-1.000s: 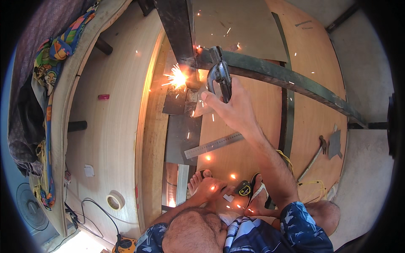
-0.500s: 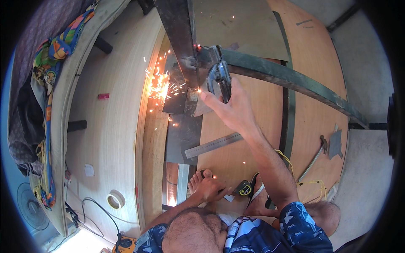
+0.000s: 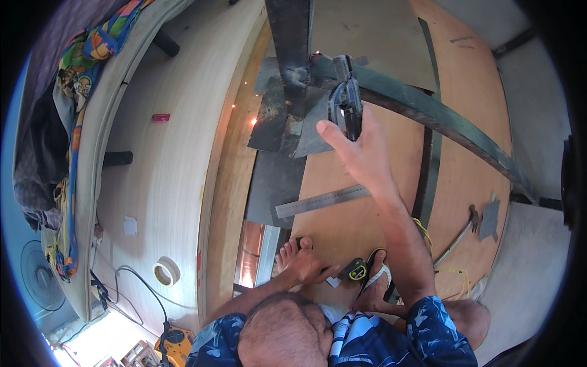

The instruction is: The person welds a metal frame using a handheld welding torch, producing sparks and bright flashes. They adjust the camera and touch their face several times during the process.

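Note:
My right hand is wrapped round a black electrode holder, its thumb stuck out to the left. The holder is just in front of the dark metal bar that runs off to the right. Left of the holder, an upright dark metal post meets that bar at a joint. A few glowing sparks lie left of the post; whether a rod is in the holder's jaws I cannot make out. My left hand hangs over my foot, fingers loosely stretched, with nothing in it.
Dark metal sheets lie under the joint, near a steel ruler. A tape measure sits between my feet. A hammer lies at the right. On the pale board at the left are a tape roll and a pink item.
The bright spray of sparks left of the post has died down to a few glowing specks. The whole view has shifted, the post now appearing further right; the electrode holder is still in my right hand.

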